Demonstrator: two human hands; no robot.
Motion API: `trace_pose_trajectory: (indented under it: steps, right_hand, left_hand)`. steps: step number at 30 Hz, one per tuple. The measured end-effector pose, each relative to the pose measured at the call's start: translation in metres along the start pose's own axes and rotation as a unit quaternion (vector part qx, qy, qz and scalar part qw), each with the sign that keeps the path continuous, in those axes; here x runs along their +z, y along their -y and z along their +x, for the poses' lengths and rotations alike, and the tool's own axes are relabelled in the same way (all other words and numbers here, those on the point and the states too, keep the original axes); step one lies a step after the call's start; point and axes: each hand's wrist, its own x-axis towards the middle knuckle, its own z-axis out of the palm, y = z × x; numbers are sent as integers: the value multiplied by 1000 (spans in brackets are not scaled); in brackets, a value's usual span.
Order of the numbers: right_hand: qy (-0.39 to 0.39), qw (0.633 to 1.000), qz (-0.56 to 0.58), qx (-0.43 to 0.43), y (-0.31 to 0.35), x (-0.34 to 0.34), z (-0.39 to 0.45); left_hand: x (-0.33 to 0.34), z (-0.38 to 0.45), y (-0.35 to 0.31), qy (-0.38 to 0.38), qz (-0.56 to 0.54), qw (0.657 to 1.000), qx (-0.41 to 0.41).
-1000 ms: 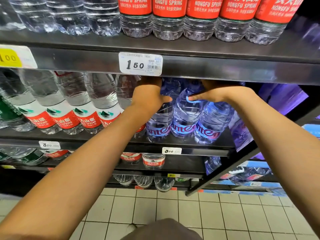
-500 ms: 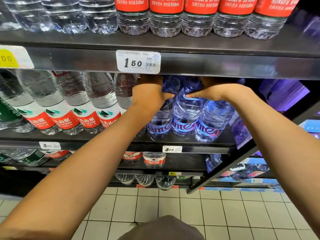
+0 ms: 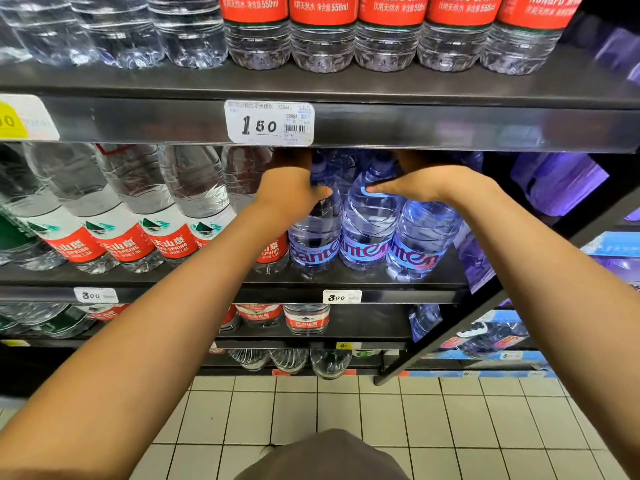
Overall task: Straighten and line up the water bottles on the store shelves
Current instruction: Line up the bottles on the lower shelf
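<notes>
A: Both arms are up under the middle shelf (image 3: 346, 282), where three blue bottles stand in the front row at the right end, with more behind them. The left hand (image 3: 292, 188) is wrapped round the upper part of the left blue bottle (image 3: 313, 233), thumb showing across its front.

B: And the right hand (image 3: 419, 185) is over the shoulder of the middle blue bottle (image 3: 367, 223), thumb laid flat on the plastic. Its fingers go behind the neck, under the lip of the upper shelf (image 3: 450, 129), so how tightly they hold, I can't tell.

A: The third blue bottle (image 3: 420, 237) has no hand on it. How would you expect these to handle?

B: They're big and look full, so I'd judge them heavy. The walls look thin and ribbed, so they'd likely dent if squeezed mid-body.

A: So stay high?

B: Yes, the shoulder and neck should be the stiffest part. The plastic looks smooth and could slip, so I'd slide and twist a bottle on its base rather than lift it.

A: Any worry?

B: There's little headroom under that upper shelf, and the red-label bottles (image 3: 114, 237) stand close on the left, one pressed against the left blue bottle, so a hard shove could nudge them. The blue labels already face roughly forward.
</notes>
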Motion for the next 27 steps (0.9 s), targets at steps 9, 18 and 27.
trace_pose_trajectory:
  steps: [9,18,27]
  right_hand:
    - [-68,995,-68,-11,12,2,-5]
    - [-66,995,-73,-12,15,2,-6]
    - [-34,998,-44,-14,3,-1,1]
  left_hand:
    - [4,0,-4,-49,32,998,3]
    - [4,0,-3,-42,33,999,8]
    - [-1,-4,-5,-40,28,999,14]
